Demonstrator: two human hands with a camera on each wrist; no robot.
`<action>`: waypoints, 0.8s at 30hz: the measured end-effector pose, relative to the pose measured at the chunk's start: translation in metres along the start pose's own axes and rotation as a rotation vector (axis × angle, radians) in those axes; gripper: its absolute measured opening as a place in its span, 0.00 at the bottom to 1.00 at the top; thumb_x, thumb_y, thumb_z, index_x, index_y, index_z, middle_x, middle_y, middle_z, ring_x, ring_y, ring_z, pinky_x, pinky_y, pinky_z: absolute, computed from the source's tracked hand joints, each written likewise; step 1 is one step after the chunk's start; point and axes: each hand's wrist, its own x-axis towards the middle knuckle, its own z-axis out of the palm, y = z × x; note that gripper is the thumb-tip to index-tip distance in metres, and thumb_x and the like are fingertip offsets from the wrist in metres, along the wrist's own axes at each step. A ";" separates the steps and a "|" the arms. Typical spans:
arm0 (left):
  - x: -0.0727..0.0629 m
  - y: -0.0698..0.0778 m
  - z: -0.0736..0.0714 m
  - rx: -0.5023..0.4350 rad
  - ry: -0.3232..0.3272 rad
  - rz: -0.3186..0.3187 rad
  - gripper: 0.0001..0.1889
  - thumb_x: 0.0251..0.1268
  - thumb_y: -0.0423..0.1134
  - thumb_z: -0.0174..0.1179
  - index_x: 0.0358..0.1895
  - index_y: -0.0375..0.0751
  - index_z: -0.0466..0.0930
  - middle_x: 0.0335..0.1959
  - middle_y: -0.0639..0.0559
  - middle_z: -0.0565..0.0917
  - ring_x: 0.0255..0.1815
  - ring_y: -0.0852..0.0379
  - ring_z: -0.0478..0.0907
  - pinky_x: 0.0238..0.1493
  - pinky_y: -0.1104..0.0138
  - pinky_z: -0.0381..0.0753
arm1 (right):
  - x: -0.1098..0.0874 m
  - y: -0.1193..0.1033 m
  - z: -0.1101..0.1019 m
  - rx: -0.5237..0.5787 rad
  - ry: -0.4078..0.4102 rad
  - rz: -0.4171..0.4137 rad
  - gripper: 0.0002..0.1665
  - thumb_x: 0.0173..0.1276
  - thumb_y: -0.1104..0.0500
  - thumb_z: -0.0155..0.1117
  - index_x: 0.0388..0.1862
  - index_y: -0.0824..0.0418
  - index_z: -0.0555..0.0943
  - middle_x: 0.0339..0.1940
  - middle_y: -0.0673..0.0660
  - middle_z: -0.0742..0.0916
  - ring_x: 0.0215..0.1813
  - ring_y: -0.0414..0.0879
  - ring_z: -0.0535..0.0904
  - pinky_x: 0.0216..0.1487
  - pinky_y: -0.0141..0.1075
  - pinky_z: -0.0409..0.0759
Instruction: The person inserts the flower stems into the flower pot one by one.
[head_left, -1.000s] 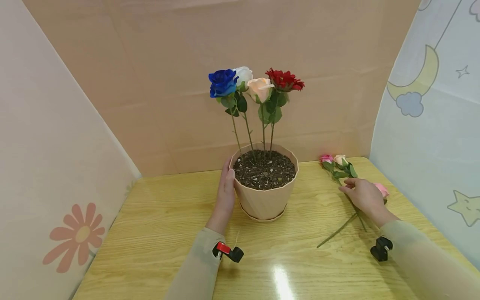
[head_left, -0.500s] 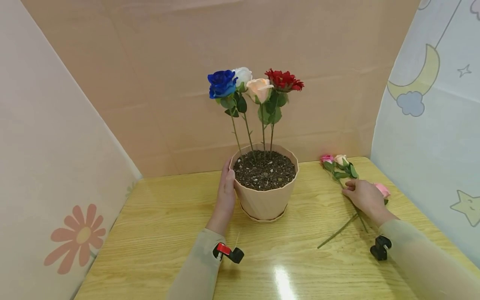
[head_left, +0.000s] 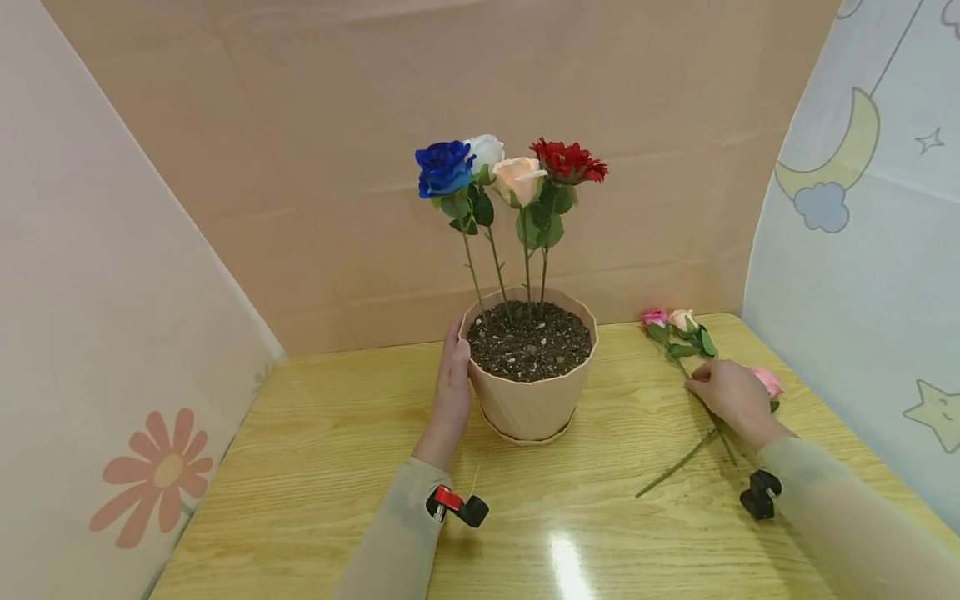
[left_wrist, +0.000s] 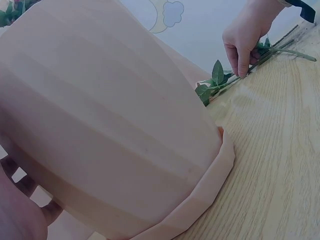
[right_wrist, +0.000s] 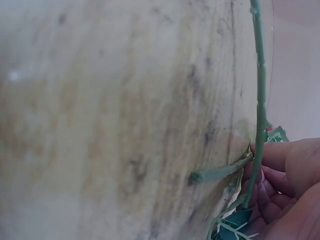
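My left hand (head_left: 452, 387) holds the left side of a beige flower pot (head_left: 528, 408), thumb near the rim and fingers curved around the wall. In the soil (head_left: 525, 346) stand a blue rose (head_left: 444, 169), a white rose (head_left: 486, 152), a peach rose (head_left: 519, 179) and a red flower (head_left: 568, 161). At the right, my right hand (head_left: 731, 396) pinches a green rose stem (right_wrist: 260, 100) between thumb and fingertips, low over the table. Beyond those fingers lie the heads of a magenta rose (head_left: 654, 317) and a cream rose (head_left: 682, 320). Which one the pinched stem belongs to is unclear.
A pink rose (head_left: 767, 381) lies partly hidden behind the right hand. One loose stem (head_left: 675, 465) points toward the front of the wooden table (head_left: 322, 467). A saucer (head_left: 528, 438) sits under the pot. Cloth walls border the table at the back and both sides.
My right hand has shifted slightly to the right and its fingertips have closed on the stem. The left hand and the pot stay in place.
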 end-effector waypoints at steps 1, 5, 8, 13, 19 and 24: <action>0.000 0.000 0.000 0.003 0.001 0.002 0.32 0.91 0.55 0.35 0.91 0.55 0.55 0.90 0.49 0.55 0.90 0.44 0.48 0.85 0.37 0.48 | 0.000 -0.001 -0.001 0.000 -0.003 0.001 0.16 0.76 0.58 0.71 0.48 0.73 0.90 0.46 0.73 0.91 0.44 0.72 0.88 0.42 0.64 0.85; 0.001 0.001 0.000 -0.003 -0.002 0.004 0.31 0.92 0.55 0.35 0.91 0.57 0.55 0.90 0.50 0.55 0.90 0.45 0.48 0.85 0.38 0.48 | 0.001 -0.001 -0.002 -0.001 -0.018 -0.005 0.14 0.75 0.59 0.68 0.45 0.72 0.91 0.43 0.71 0.91 0.40 0.67 0.88 0.39 0.60 0.85; 0.000 0.001 0.000 -0.007 -0.005 0.002 0.31 0.92 0.55 0.35 0.91 0.58 0.55 0.90 0.51 0.55 0.90 0.46 0.48 0.85 0.38 0.48 | 0.001 0.000 -0.003 0.000 -0.026 -0.008 0.14 0.74 0.59 0.67 0.45 0.71 0.91 0.43 0.71 0.92 0.40 0.65 0.88 0.40 0.59 0.85; -0.001 0.002 0.000 0.009 -0.005 0.000 0.30 0.92 0.55 0.35 0.90 0.59 0.56 0.90 0.52 0.56 0.90 0.46 0.49 0.85 0.38 0.48 | 0.001 0.001 -0.002 0.020 -0.035 -0.005 0.17 0.73 0.58 0.67 0.48 0.72 0.91 0.46 0.72 0.91 0.45 0.70 0.88 0.45 0.62 0.85; -0.001 0.002 0.001 0.007 0.004 -0.001 0.31 0.92 0.55 0.36 0.91 0.58 0.56 0.90 0.51 0.55 0.90 0.46 0.48 0.85 0.39 0.48 | -0.001 -0.005 -0.006 0.051 -0.056 0.015 0.23 0.76 0.57 0.65 0.57 0.75 0.88 0.50 0.73 0.91 0.51 0.73 0.87 0.48 0.64 0.85; -0.001 0.003 0.001 -0.007 0.003 0.001 0.31 0.92 0.55 0.36 0.91 0.58 0.56 0.90 0.50 0.55 0.90 0.45 0.48 0.85 0.38 0.47 | -0.002 -0.016 -0.016 0.104 -0.055 0.046 0.25 0.79 0.54 0.64 0.60 0.75 0.87 0.52 0.72 0.91 0.50 0.68 0.87 0.45 0.55 0.84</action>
